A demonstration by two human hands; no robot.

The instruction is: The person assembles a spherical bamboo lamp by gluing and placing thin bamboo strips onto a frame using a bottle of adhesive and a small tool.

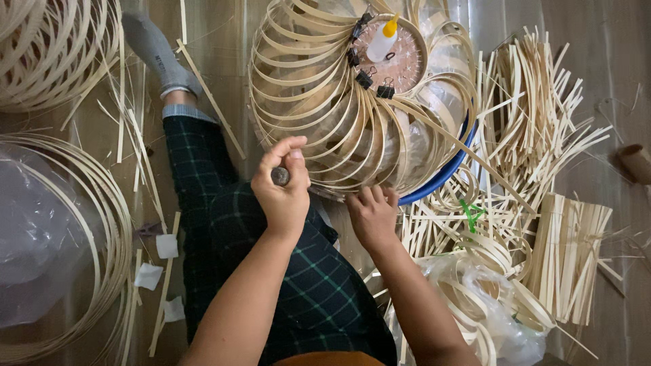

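A round lampshade frame of curved bamboo strips (325, 115) rests on a blue basin (447, 169) in front of me. Its top ring holds a brown perforated disc (400, 54) with several black binder clips (366, 78) and a small white glue bottle with a yellow tip (382, 41). My left hand (283, 186) is closed around a small dark tool handle (280, 176) at the frame's lower edge. My right hand (371, 215) presses its fingers against the lower strips beside it. My leg in dark checked trousers (224, 217) stretches out to the left.
Loose bamboo strips (536, 122) and a bundle of cut strips (573, 251) lie right. A clear bag of coiled strips (488, 305) sits lower right. Other bamboo frames lie upper left (47, 47) and left (81, 224). A brown tube (636, 163) is far right.
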